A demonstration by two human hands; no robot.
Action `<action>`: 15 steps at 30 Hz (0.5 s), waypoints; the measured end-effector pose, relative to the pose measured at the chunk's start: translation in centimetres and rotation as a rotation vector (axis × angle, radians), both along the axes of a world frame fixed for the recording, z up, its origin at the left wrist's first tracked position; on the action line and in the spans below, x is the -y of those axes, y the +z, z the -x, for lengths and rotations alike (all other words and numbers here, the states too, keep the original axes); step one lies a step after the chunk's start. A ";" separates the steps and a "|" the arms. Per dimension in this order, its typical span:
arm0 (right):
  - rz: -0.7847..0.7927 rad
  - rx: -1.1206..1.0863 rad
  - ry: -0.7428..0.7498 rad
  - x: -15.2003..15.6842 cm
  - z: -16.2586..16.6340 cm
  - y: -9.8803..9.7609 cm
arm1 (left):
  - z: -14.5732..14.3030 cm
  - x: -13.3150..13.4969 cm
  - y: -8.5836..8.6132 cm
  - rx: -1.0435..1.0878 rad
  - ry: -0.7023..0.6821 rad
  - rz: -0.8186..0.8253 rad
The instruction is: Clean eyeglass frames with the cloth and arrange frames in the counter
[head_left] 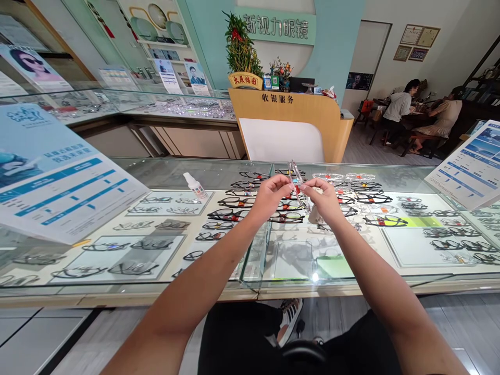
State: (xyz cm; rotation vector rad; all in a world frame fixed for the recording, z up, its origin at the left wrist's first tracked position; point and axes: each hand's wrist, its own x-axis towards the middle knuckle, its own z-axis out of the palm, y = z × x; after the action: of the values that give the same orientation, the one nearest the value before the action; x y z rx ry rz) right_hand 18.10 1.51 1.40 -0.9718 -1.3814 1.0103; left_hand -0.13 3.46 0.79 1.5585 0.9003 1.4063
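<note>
Above the glass counter, my left hand [271, 194] and my right hand [324, 200] pinch a pair of clear-framed eyeglasses [296, 173] between thumbs and fingers. The frame is turned nearly edge-on, and a bit of red shows at it. Under my right hand is a crumpled whitish cloth [314, 214]; whether the fingers also grip it I cannot tell. Rows of dark-framed glasses [286, 217] and clear-framed glasses [360, 177] lie around and beneath my hands, several with red tags on the lenses. A white spray bottle [195, 186] stands to the left.
A large price sign [58, 172] stands on the left, another sign [469, 164] on the right. More eyeglasses [150, 243] lie inside the glass display case [250, 284]. Beyond is a wooden cashier desk [287, 112]. Two people [398, 107] sit at a table far right.
</note>
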 end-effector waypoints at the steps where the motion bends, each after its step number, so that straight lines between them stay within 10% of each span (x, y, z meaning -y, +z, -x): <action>1: 0.000 -0.006 0.000 0.0 0.0 0.0 | 0.0 0.0 0.0 0.000 0.001 0.002; 15: 0.003 -0.002 -0.029 -0.2 0.1 -0.3 | 0.1 -0.1 -0.2 -0.014 -0.002 -0.010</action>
State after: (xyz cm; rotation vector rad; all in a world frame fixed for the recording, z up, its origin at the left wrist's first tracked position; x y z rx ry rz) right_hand 17.96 1.71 1.07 -0.9900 -1.3603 0.9914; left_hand -0.22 3.59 0.62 1.5781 0.9004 1.4022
